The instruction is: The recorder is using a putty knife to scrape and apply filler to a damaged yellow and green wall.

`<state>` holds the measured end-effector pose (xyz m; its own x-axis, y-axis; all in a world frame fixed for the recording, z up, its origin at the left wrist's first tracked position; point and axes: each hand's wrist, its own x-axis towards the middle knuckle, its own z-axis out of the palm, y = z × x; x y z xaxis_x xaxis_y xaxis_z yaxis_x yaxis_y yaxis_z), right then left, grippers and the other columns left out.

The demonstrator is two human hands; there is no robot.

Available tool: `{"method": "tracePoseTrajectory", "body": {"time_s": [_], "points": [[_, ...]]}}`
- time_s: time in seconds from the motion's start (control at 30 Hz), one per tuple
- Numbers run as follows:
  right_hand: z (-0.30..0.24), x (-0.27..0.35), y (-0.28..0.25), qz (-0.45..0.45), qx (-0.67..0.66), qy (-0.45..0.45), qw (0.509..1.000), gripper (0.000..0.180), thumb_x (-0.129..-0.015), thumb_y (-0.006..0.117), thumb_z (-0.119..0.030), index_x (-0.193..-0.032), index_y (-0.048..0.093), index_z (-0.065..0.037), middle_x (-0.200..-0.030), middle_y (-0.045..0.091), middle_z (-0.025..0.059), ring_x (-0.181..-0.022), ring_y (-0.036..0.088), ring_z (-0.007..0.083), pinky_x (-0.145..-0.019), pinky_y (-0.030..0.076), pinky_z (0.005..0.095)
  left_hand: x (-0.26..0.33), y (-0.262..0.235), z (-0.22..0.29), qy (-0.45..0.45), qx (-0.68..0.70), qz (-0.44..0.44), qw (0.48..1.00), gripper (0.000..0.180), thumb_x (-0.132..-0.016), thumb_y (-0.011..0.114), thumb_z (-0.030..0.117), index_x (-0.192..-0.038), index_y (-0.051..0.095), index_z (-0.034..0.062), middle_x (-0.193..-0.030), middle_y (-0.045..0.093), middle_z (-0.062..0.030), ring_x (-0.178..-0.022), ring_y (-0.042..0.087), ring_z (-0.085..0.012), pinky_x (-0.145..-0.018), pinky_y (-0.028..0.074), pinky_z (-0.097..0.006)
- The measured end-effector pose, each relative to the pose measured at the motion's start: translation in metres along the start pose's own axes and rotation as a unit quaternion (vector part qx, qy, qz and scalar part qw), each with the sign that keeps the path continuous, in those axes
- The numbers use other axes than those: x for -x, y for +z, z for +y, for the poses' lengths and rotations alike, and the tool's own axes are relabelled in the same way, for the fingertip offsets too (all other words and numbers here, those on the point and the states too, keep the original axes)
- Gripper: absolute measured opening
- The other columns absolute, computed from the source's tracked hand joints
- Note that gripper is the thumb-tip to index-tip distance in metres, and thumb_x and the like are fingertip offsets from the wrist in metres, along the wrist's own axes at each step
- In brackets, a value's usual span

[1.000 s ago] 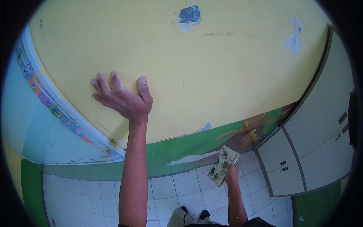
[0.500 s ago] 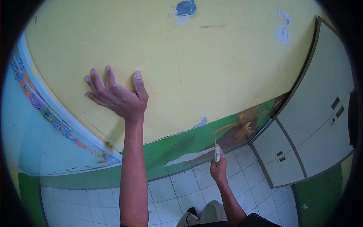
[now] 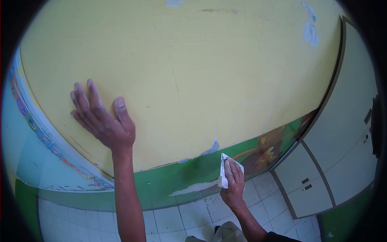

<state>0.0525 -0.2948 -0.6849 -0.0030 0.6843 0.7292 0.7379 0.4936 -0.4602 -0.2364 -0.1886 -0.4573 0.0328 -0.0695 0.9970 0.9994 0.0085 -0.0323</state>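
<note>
My left hand (image 3: 107, 121) lies spread against the yellow wall (image 3: 201, 92), fingers pointing up and dusted white. Lower and to the right, my right hand (image 3: 234, 186) grips a flat putty knife (image 3: 223, 168) smeared with white paste. Its wide blade shows beyond my fingers, in front of the green painted band (image 3: 161, 177); most of the handle is hidden by my hand. Whether the blade touches the wall, I cannot tell. Just above it is a peeled grey-white patch (image 3: 210, 148) at the yellow paint's lower edge.
A pale cabinet (image 3: 308, 173) with dark trim stands at the right. On the left, a light blue panel (image 3: 20, 155) carries a colourful picture strip (image 3: 48, 141). White floor tiles (image 3: 177, 220) lie below. Other pale patches (image 3: 310, 33) mark the upper right wall.
My right hand has turned the putty knife from edge-on to showing its flat side. In the picture, my left hand sits further left and lower, and the whole view has shifted.
</note>
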Motion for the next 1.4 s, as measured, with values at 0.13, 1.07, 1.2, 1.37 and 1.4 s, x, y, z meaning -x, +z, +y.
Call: {"method": "tracePoseTrajectory", "body": {"time_s": [0.13, 1.07, 1.2, 1.37, 1.4], "points": [[0.02, -0.008, 0.008, 0.005, 0.066, -0.067, 0.996, 0.05, -0.084, 0.072, -0.014, -0.134, 0.066, -0.011, -0.146, 0.058, 0.0104, -0.14, 0.05, 0.0331, -0.12, 0.027, 0.0557, 0.028, -0.007, -0.008, 0.009, -0.023, -0.016, 1.0, 0.06, -0.108, 0.039, 0.042, -0.159, 0.036, 0.0104, -0.165, 0.03, -0.015, -0.154, 0.025, -0.0367, -0.121, 0.015, -0.061], [0.103, -0.061, 0.044, 0.245, 0.225, -0.471, 0.817, 0.039, -0.081, 0.064, -0.011, -0.119, 0.072, -0.006, -0.13, 0.068, 0.0073, -0.114, 0.061, 0.0297, -0.099, 0.046, 0.048, 0.291, -0.053, 0.21, 0.07, 0.133, -0.08, 0.985, 0.068, -0.083, 0.064, 0.009, -0.144, 0.042, -0.0143, -0.148, 0.046, -0.0309, -0.142, 0.041, -0.0424, -0.118, 0.034, -0.05], [0.108, -0.06, 0.048, 0.251, 0.253, -0.473, 0.806, 0.036, -0.081, 0.064, -0.011, -0.114, 0.071, 0.001, -0.126, 0.068, 0.0142, -0.115, 0.062, 0.0314, -0.097, 0.05, 0.0456, 0.284, -0.024, 0.214, 0.015, 0.134, -0.022, 0.991, 0.047, -0.087, 0.06, 0.007, -0.129, 0.059, -0.0113, -0.138, 0.057, -0.025, -0.132, 0.051, -0.0355, -0.106, 0.042, -0.048], [0.107, -0.055, 0.05, 0.287, 0.265, -0.464, 0.795, 0.035, -0.08, 0.064, -0.01, -0.112, 0.072, 0.001, -0.118, 0.072, 0.0143, -0.111, 0.066, 0.0324, -0.097, 0.054, 0.044, 0.283, -0.026, 0.206, 0.055, 0.093, 0.005, 0.994, 0.041, -0.092, 0.057, 0.014, -0.126, 0.063, -0.007, -0.133, 0.063, -0.0172, -0.119, 0.057, -0.0277, -0.094, 0.045, -0.043], [0.105, -0.062, 0.048, 0.285, 0.234, -0.467, 0.804, 0.035, -0.079, 0.064, -0.01, -0.111, 0.072, 0.001, -0.119, 0.071, 0.0141, -0.11, 0.067, 0.0323, -0.097, 0.054, 0.0436, 0.276, -0.025, 0.207, 0.054, 0.08, 0.004, 0.995, 0.04, -0.091, 0.057, 0.013, -0.126, 0.064, -0.0061, -0.133, 0.063, -0.0157, -0.114, 0.057, -0.0263, -0.092, 0.045, -0.042]]}}
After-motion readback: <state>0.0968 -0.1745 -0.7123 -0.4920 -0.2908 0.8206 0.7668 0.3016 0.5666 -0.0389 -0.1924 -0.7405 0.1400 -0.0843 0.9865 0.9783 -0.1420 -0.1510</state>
